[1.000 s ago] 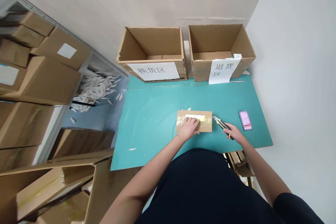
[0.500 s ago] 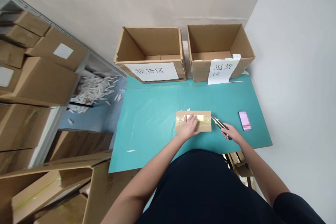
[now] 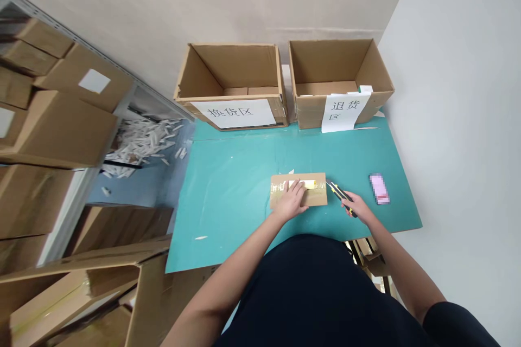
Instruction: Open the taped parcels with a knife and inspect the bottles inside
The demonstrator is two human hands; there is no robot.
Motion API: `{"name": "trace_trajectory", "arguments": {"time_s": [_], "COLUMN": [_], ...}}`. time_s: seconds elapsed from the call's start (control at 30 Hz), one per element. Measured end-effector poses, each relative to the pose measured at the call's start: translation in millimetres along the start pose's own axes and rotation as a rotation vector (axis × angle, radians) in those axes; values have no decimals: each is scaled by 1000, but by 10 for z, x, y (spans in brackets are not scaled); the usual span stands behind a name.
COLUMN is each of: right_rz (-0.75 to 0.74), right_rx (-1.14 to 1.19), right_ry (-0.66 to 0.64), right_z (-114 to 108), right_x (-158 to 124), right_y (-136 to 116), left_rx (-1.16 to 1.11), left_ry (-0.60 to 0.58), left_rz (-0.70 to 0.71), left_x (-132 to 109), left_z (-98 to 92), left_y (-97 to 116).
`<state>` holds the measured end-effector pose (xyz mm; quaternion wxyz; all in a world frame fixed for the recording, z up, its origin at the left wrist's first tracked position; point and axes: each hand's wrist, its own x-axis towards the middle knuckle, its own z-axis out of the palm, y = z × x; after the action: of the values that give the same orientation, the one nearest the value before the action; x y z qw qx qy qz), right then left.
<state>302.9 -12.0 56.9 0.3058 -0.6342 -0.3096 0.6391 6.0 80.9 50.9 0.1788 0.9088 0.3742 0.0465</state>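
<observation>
A small taped cardboard box [image 3: 319,198] with a white and yellow label lies on the green table. My left hand [image 3: 290,200] rests on top of it, fingers spread over the label and the thumb by the near edge. To the right, my right hand [image 3: 355,208] is closed round a black and yellow utility knife [image 3: 340,193]. The knife slants up and left, its tip close to the box's right end; I cannot tell whether it touches.
Two open cardboard boxes, left [image 3: 234,76] and right [image 3: 340,68], with paper signs stand along the back. A phone [image 3: 379,188] lies at the right of the green table [image 3: 228,190]. Stacked cartons [image 3: 61,124] fill shelving at left; a large open carton [image 3: 140,298] is at lower left.
The whole view has shifted slightly. Both hands, the knife and the small box keep nearly the same positions relative to each other.
</observation>
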Motion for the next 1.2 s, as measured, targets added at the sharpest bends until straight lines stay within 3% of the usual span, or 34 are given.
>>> {"name": "trace_trajectory", "arguments": {"time_s": [0.27,0.57,0.87,1.2], "right_rz": [-14,-18,-14,-9], "right_rx": [22,28,12,3], "right_ry": [55,48,54,51], "right_z": [49,39,-7,15], "right_x": [-48,-28,-35,-17], "right_y": [95,24,-8,-11], "left_rx": [3,28,100,65], "left_ry": [-19,-15,-127,-91], "left_rz": [-1,-74,-120,62], "left_x": [24,274,459,409], "left_z": [-79,-201,-230,-77], "left_y": [-25,-106,-207,-311]}}
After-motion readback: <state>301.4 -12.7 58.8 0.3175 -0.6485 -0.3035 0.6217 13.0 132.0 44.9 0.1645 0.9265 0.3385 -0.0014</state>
